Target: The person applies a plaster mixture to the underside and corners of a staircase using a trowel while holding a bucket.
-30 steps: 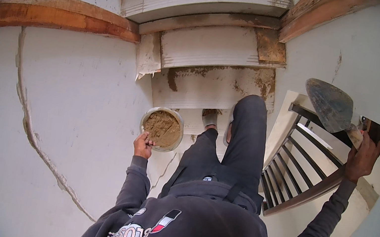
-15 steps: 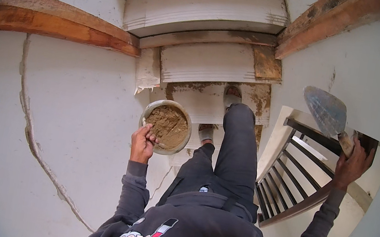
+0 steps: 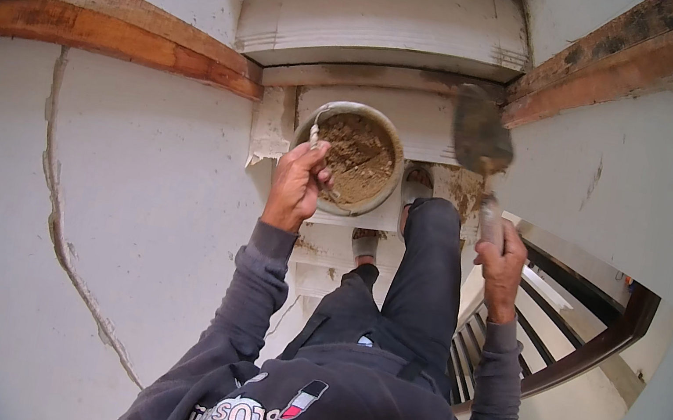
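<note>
My left hand (image 3: pixel 299 189) is closed around the handle of a round bucket (image 3: pixel 396 144), which hangs over the steps in front of me. Brown wet mortar (image 3: pixel 356 160) fills much of the bucket. In my right hand (image 3: pixel 500 267) is a trowel (image 3: pixel 482 135), gripped by its worn handle. Its wide blade, smeared with grey-brown mortar and slightly blurred, points up and away, to the right of the bucket. Blade and bucket are apart.
Pale stair treads (image 3: pixel 386 22) rise ahead. A wooden beam (image 3: pixel 116 35) juts from the left, another beam (image 3: pixel 609 69) stands at the right. A dark-barred railing (image 3: pixel 551 313) lies beside my right arm. A filled crack (image 3: pixel 55 190) runs down the left wall.
My right hand has left the railing and swung inward to the left with the trowel. The bucket in my left hand has moved forward and a little right, higher in view.
</note>
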The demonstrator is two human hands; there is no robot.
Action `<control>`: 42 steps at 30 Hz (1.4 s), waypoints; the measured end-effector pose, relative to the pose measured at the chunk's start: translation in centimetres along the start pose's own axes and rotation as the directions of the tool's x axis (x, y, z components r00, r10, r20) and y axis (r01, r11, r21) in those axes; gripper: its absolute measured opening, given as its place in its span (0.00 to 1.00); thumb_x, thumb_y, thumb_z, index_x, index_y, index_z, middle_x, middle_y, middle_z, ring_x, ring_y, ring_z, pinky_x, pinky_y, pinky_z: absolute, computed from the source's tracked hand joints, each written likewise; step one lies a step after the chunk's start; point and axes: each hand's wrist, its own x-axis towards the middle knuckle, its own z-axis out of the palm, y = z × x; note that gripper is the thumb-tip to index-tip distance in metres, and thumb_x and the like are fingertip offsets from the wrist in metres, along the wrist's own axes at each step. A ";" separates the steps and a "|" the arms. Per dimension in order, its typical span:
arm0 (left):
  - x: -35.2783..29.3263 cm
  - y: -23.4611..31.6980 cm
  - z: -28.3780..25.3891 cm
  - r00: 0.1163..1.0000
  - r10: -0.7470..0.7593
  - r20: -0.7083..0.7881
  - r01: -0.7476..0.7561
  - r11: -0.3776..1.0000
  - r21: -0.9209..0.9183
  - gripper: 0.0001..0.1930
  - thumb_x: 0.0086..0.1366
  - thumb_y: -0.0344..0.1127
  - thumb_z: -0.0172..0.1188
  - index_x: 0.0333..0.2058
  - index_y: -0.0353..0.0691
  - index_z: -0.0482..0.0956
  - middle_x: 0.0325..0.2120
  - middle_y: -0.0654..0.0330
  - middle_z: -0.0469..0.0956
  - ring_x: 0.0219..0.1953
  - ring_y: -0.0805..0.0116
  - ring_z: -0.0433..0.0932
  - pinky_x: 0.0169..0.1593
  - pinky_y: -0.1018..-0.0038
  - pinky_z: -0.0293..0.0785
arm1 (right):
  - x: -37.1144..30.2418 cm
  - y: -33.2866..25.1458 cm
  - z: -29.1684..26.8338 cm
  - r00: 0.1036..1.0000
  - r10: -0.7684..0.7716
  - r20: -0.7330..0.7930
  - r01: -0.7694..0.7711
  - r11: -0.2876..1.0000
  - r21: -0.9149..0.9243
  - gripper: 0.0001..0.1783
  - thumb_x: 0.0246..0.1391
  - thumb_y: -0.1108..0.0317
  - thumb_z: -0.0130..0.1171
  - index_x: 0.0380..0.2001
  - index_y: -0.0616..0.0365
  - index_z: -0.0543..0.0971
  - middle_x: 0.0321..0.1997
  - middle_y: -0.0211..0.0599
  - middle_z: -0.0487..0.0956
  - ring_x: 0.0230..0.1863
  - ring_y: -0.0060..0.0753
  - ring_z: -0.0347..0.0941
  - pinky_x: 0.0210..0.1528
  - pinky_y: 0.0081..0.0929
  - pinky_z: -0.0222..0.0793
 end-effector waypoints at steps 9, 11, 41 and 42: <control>8.2 -4.7 0.9 0.999 -0.015 -0.033 0.016 1.000 0.023 0.06 0.66 0.33 0.55 0.37 0.37 0.73 0.18 0.70 0.62 0.20 0.77 0.63 0.27 0.77 0.66 | 5.3 -0.9 5.9 0.953 -0.245 0.180 0.301 0.833 -0.464 0.30 0.42 0.66 0.56 0.55 0.51 0.72 0.41 0.52 0.79 0.41 0.54 0.76 0.43 0.41 0.72; 9.7 -5.6 0.5 1.000 -0.020 0.002 0.020 1.000 -0.001 0.08 0.68 0.34 0.53 0.39 0.35 0.74 0.18 0.70 0.60 0.21 0.76 0.63 0.29 0.74 0.67 | 6.1 -0.5 6.6 0.953 -0.216 0.212 0.300 0.766 -0.569 0.31 0.43 0.68 0.56 0.56 0.47 0.71 0.39 0.49 0.78 0.41 0.52 0.75 0.42 0.42 0.72; 12.5 -5.0 -0.8 0.998 0.020 -0.066 -0.016 0.998 0.062 0.14 0.70 0.39 0.49 0.45 0.33 0.70 0.18 0.70 0.59 0.19 0.78 0.61 0.24 0.77 0.67 | 16.7 6.0 12.0 0.805 0.342 0.485 -0.294 0.940 -0.175 0.24 0.50 0.60 0.60 0.52 0.53 0.79 0.17 0.28 0.72 0.13 0.17 0.62 0.15 0.21 0.58; 12.6 -5.1 -1.1 0.997 0.013 -0.073 -0.009 0.998 0.056 0.14 0.71 0.39 0.49 0.45 0.33 0.70 0.18 0.70 0.59 0.19 0.78 0.61 0.24 0.77 0.67 | 16.4 5.9 11.5 0.786 0.360 0.502 -0.339 0.931 -0.136 0.24 0.52 0.58 0.61 0.52 0.53 0.79 0.16 0.23 0.69 0.12 0.14 0.59 0.13 0.19 0.55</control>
